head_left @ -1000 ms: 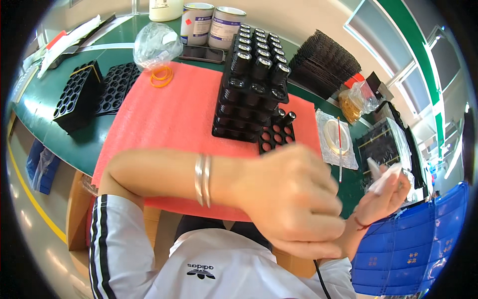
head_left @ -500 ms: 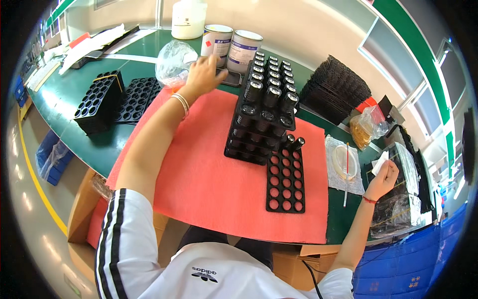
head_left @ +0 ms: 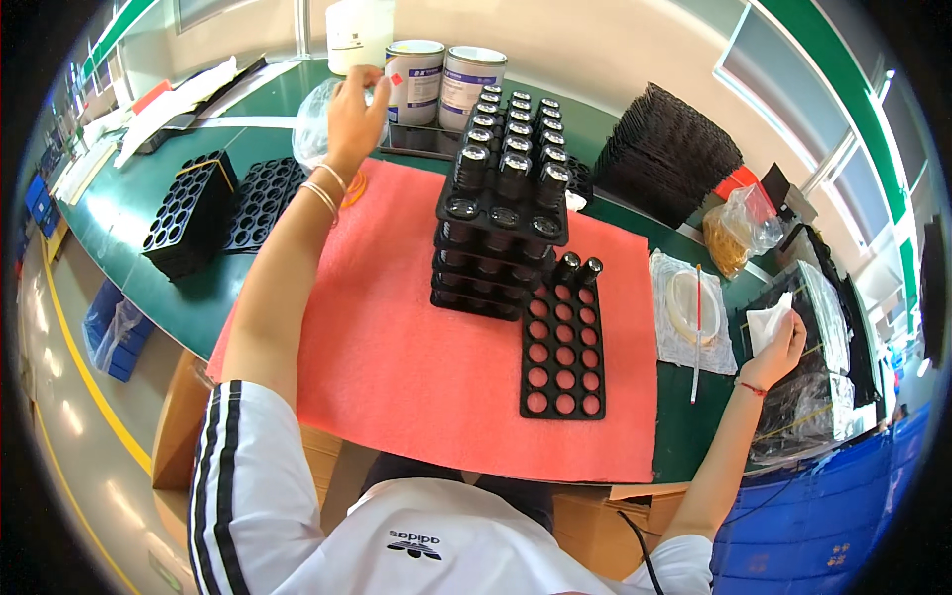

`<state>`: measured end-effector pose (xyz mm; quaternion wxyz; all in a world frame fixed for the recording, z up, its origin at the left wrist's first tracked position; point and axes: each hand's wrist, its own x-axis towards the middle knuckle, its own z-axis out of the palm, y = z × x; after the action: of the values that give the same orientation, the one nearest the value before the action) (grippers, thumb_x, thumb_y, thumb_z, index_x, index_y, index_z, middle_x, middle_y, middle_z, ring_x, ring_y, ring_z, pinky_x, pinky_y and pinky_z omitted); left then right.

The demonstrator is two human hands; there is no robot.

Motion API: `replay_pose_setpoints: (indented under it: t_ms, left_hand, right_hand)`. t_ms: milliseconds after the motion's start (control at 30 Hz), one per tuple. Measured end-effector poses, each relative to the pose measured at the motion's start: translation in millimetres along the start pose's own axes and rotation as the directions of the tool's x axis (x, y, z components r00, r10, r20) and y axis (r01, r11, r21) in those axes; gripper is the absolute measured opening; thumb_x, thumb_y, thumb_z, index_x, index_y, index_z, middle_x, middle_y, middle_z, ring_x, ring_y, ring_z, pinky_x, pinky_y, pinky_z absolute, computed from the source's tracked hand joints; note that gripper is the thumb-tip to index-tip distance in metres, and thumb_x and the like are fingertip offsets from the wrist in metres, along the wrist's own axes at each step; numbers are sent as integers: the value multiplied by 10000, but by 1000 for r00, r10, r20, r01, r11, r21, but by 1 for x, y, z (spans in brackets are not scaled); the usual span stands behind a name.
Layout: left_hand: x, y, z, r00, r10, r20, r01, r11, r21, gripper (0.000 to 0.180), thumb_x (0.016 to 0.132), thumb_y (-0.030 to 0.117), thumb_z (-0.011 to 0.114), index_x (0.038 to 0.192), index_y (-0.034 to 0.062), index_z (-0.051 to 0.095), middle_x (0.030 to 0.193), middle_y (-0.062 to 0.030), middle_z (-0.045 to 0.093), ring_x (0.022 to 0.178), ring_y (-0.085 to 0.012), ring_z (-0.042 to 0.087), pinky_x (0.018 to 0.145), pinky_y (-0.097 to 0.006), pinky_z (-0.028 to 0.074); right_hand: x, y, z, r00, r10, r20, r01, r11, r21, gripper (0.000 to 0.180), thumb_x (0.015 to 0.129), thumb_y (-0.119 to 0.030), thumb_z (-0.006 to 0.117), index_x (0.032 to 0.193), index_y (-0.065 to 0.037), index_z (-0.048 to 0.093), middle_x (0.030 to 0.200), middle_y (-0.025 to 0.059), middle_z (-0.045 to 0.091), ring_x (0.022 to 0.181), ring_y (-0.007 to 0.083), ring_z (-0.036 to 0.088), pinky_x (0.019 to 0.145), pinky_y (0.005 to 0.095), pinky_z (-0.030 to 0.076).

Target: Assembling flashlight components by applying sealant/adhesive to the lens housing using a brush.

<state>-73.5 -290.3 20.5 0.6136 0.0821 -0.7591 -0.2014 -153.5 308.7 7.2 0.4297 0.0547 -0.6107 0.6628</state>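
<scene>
My left hand is raised at the far left of the red foam mat, beside a clear plastic bag and in front of the tins. Its fingers are curled together; whatever they hold is too small to make out. My right hand grips a crumpled white wipe by the wrapped stack at the right. On the mat stands a stack of black trays topped with rows of black, shiny-ended cylinders. In front of it lies a single black tray with two cylinders at its far end.
Two tins and a white jug stand at the back. Empty black trays sit left, a tall black stack back right. Farther right are a bag of yellowish pieces, a red-and-white stick and a plastic-wrapped stack.
My left hand has risen and moved left from the phone-like dark slab, its fingers drawing together. My right hand, still with the wipe, has shifted slightly right. The view has moved a little.
</scene>
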Motion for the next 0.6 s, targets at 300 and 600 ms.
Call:
replay_pose_setpoints:
  t_ms: [300,600]
  left_hand:
    - [-41,-31,1,937,-54,345,-54,954,295,299,842,306,511,1083,130,497,929,-50,618,1018,-265,509,882,-450,317]
    - [-55,-21,15,771,-224,596,-132,859,495,555,884,456,353,1353,168,289,1273,-106,470,1238,-283,344,1008,-491,187]
  right_hand:
    - [2,10,-1,991,123,-44,-120,990,69,166,841,-153,564,947,-26,578,930,34,576,838,129,541,750,259,444]
    - [1,13,-2,994,109,0,-109,994,24,181,848,-162,562,956,-18,576,929,30,575,846,128,533,765,258,428]
